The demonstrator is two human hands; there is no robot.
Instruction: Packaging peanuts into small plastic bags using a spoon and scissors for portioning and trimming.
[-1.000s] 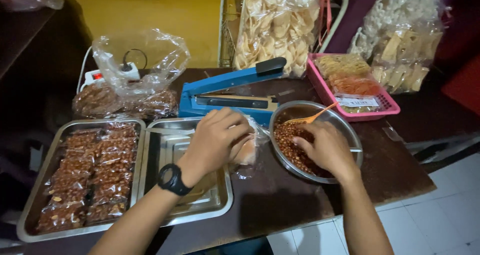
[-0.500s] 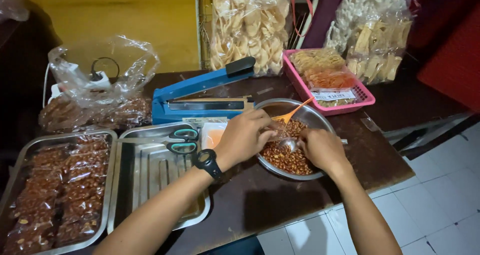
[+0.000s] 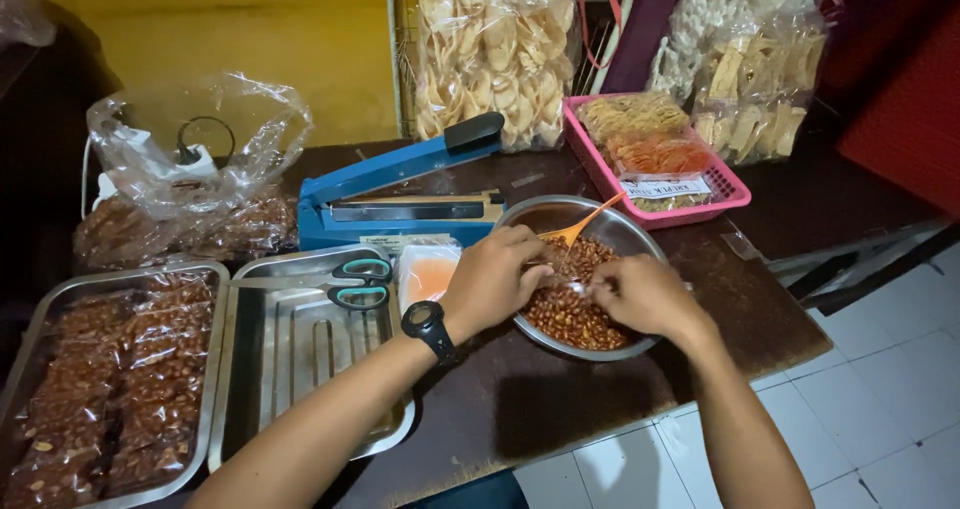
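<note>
Both hands, the left hand (image 3: 492, 281) and the right hand (image 3: 640, 294), pinch a small clear plastic bag (image 3: 574, 287) (barely visible) with clenched fingers over the round steel bowl of brown peanuts (image 3: 560, 314).

Shiny steel bowl (image 3: 640, 239) and trays (image 3: 290, 369) (2, brushed); glossy brown peanuts (image 3: 570, 314); clear crinkly plastic bags (image 3: 190, 149); matt dark wood table (image 3: 560, 399).

On the bench (image 3: 560, 409) a blue heat sealer (image 3: 400, 194) stands behind a steel tray (image 3: 300, 369) with scissors (image 3: 350, 284). A second tray (image 3: 100, 379) holds packed nuts. A pink basket (image 3: 660, 159) holds snack packets.
</note>
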